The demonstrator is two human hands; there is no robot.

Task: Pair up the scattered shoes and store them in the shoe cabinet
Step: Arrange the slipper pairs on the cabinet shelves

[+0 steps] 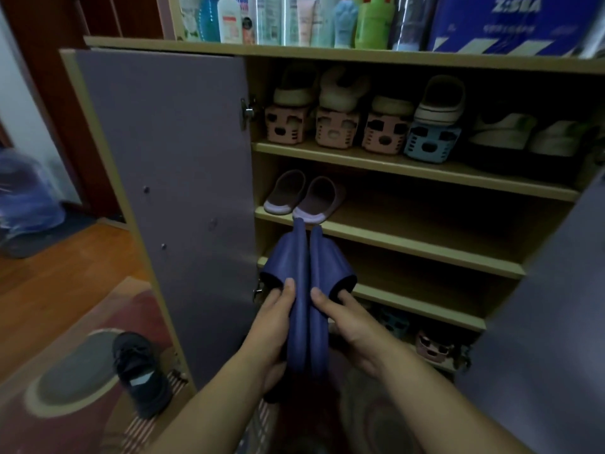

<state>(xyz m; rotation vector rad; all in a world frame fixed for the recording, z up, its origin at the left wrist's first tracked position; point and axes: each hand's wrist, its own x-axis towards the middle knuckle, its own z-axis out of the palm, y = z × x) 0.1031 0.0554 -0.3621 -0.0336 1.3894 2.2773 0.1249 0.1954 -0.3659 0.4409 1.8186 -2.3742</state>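
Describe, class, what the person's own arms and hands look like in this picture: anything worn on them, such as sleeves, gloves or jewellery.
Both forearms are bare from the bottom edge of the picture up to the wrists; no sleeve shows. The left hand and the right hand wear no gloves. No ring, watch or bracelet is visible on either one. The fingernails look short and unpainted.

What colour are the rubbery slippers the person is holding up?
Dark blue. The pair of rubbery slide slippers, held together in both hands, shows best in the head view.

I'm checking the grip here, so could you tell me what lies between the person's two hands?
The head view shows the pair of navy slippers, pressed sole to sole, between the left hand and the right hand; each hand grips one.
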